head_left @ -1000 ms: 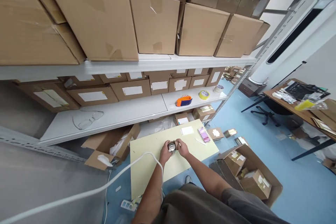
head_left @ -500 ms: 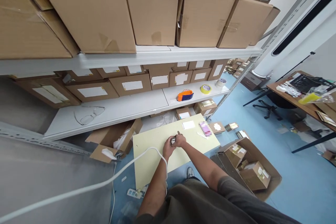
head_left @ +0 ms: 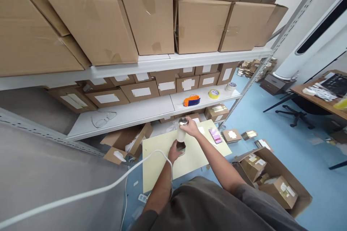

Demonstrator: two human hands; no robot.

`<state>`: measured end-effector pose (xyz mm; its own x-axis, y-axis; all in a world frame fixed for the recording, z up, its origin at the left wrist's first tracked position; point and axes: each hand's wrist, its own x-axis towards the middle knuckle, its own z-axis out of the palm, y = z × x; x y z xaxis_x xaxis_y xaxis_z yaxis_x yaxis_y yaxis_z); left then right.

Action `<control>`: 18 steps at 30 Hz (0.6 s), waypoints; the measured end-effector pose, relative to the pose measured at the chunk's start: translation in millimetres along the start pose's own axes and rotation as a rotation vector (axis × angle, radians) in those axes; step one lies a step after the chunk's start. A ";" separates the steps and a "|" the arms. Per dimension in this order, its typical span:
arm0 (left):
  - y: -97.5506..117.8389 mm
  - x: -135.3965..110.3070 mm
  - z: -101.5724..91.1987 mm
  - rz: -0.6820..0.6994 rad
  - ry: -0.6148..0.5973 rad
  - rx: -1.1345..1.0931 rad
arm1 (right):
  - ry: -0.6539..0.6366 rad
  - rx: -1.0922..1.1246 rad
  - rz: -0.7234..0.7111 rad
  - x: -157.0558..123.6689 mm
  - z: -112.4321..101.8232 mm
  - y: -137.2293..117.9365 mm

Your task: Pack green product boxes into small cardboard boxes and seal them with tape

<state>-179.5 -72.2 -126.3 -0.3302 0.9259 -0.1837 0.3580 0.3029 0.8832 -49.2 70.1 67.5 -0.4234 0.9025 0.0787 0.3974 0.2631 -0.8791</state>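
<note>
My right hand is closed round the shiny top of a white cylinder, held upright over the pale yellow tabletop. Just under it, my left hand grips a small open-topped container with a dark brown inside. The cylinder's lower end is at the container's mouth; whether it is still partly inside, I cannot tell. A phone with a pink screen lies on the tabletop, right of my hands. Behind my right hand a white paper is partly hidden.
A white cable crosses in front of my left forearm. The shelf beyond carries glasses, an orange and blue tape dispenser and yellow tape. Open cartons stand left and right of the table.
My right hand has risen, lifting the white cylinder up from the container in my left hand. Earlier both hands were together round it low over the table. The view has shifted slightly.
</note>
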 end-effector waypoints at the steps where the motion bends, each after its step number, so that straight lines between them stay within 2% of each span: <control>1: 5.9 -0.9 -5.9 0.002 0.003 0.025 | -0.016 0.000 -0.021 3.6 -4.1 -3.4; 4: 35.2 -2.5 -31.1 0.019 0.050 0.038 | -0.049 -0.017 -0.060 10.3 -12.3 -5.4; 7: 81.1 -0.6 -51.9 0.068 0.147 -0.120 | -0.070 -0.040 -0.076 12.8 -15.7 -3.5; 10: 133.1 5.6 -55.8 0.185 0.246 -0.250 | -0.091 -0.048 -0.075 14.0 -15.3 -3.9; 12: 162.1 10.7 -53.9 0.200 0.318 -0.275 | -0.092 0.006 -0.071 15.5 -15.1 -3.9; 15: 188.5 15.8 -58.6 0.187 0.360 -0.317 | -0.158 0.234 -0.070 17.7 -19.4 1.2; 18: 198.0 16.1 -74.3 0.186 0.337 -0.430 | -0.362 0.506 -0.049 14.2 -26.4 13.5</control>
<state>-178.9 -14.0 77.7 -0.5813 0.8101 0.0770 0.0727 -0.0425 0.9964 -28.3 95.5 69.1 -0.7155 0.6975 0.0386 -0.0271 0.0275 -0.9993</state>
